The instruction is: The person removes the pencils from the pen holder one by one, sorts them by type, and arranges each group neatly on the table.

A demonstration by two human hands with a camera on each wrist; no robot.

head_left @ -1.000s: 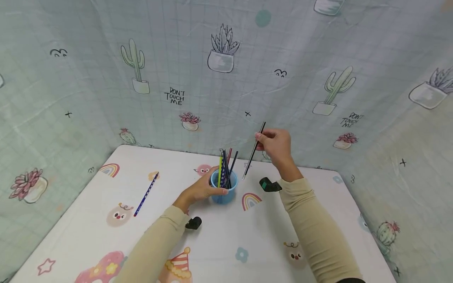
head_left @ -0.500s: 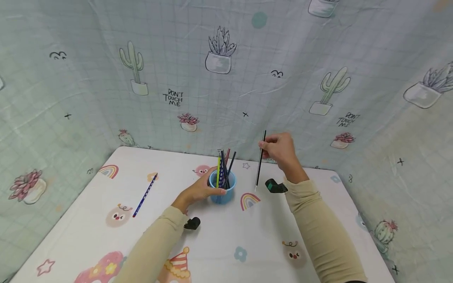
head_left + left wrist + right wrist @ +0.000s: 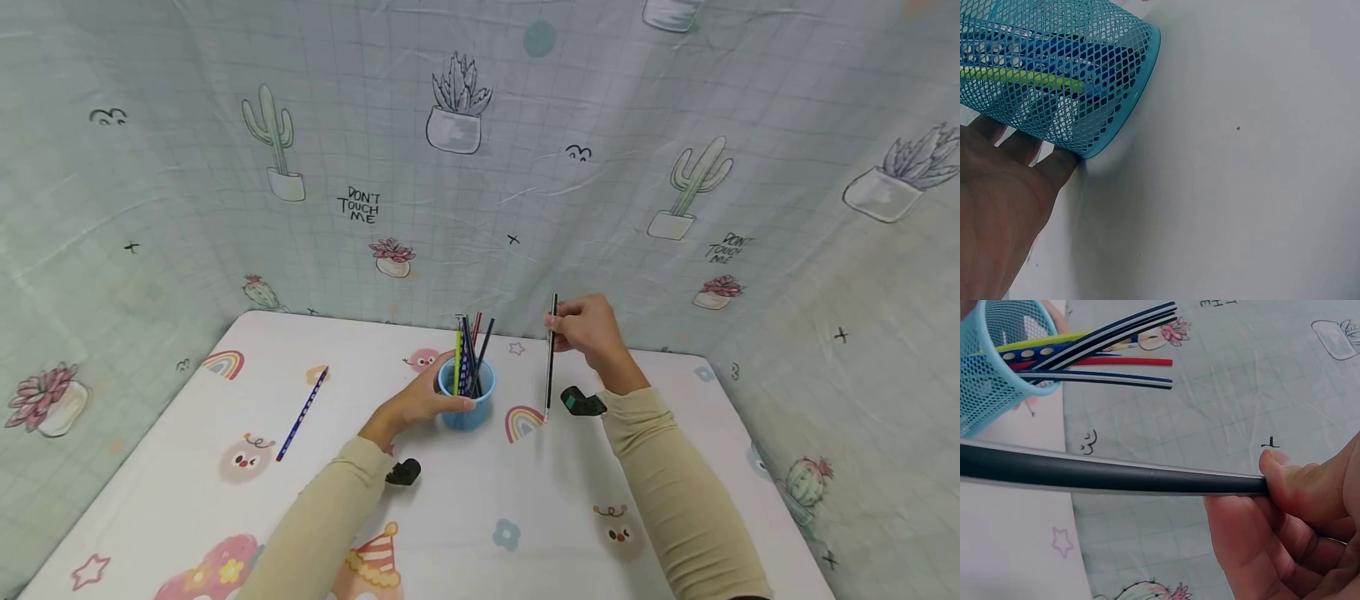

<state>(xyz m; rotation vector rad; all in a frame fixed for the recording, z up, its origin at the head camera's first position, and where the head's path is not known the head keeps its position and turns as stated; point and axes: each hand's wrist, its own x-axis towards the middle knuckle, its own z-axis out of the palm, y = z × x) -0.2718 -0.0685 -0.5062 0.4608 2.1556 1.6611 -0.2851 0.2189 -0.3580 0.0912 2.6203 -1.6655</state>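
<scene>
My left hand (image 3: 412, 406) holds a light-blue mesh pen cup (image 3: 467, 418) upright on the table, thumb across its front and fingers behind. Several pencils stand in it, among them a yellow-green one (image 3: 457, 354), a red one (image 3: 1141, 362) and dark striped ones (image 3: 1116, 378). To the right of the cup, my right hand (image 3: 592, 329) pinches a dark pencil with pale stripes (image 3: 551, 367) near its upper end, between thumb and fingers. It hangs nearly upright, its whitish lower tip close to the printed rainbow; whether it touches the table cannot be told.
A dark-blue dotted pencil (image 3: 302, 412) lies slanted on the white printed table (image 3: 450, 517), left of the cup. Behind the table rises a pale cloth (image 3: 480, 208) with cactus prints. Black wrist devices (image 3: 581, 402) sit by both sleeves.
My right hand has come down, and the pencil in it has turned from slanted to nearly upright, its tip lower and further right. The left hand stays on the cup.
</scene>
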